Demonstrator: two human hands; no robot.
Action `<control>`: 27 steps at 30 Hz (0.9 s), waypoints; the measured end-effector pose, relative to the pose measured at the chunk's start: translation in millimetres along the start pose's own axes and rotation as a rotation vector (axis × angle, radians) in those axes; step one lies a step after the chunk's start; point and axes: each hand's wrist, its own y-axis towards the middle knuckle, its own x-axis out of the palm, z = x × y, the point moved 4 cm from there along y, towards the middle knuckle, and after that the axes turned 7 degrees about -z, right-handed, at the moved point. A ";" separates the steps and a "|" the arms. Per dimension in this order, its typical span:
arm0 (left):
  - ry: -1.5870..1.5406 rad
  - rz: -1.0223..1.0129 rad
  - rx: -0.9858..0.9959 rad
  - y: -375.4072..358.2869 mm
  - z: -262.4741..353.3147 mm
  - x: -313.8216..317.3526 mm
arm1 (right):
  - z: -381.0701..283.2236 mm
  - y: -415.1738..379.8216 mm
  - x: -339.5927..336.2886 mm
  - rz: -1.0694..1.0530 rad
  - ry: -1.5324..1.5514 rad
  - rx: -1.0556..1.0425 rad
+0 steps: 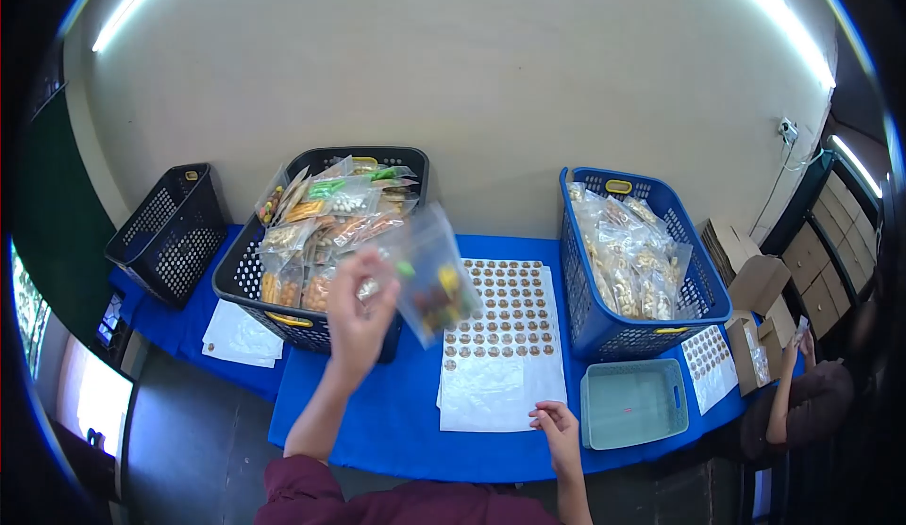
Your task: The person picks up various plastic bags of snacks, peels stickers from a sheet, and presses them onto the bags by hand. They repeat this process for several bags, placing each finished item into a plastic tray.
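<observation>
My left hand [357,313] is raised over the table, pinching a see-through plastic pouch [429,284] by its edge. Yellow, green and dark brown pieces show inside the pouch, blurred by motion. Below it lies a white sticker sheet [505,393] with rows of round brown stickers; its lower part is bare backing. My right hand [557,419] is at the lower right corner of that sheet, thumb and fingers pressed together. Whatever may be between those fingertips is too small to make out. Behind my left hand, a black basket [250,284] is piled with filled pouches.
A blue basket [585,279] of pouches stands right, with a pale green tray [634,440] before it. Another black basket [156,232] and white sheets [243,334] are left. At far right, a co-worker's hand [802,344] holds a small packet near cardboard boxes [760,284] and another sticker sheet [713,383].
</observation>
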 end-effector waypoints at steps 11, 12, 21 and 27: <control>-0.728 -0.147 -0.603 -93.6 -52.1 72.3 | -10.5 10.9 39.6 -0.301 0.160 0.035; -0.708 -0.176 -0.680 -98.3 -60.6 70.5 | -8.0 12.7 39.7 -0.348 0.123 0.050; -0.344 -0.081 -0.493 -107.5 -86.1 54.9 | -8.6 21.8 64.4 -0.472 0.123 0.120; -0.483 -0.141 -0.678 -120.2 -98.7 61.8 | 1.1 27.0 61.8 -0.396 0.143 0.096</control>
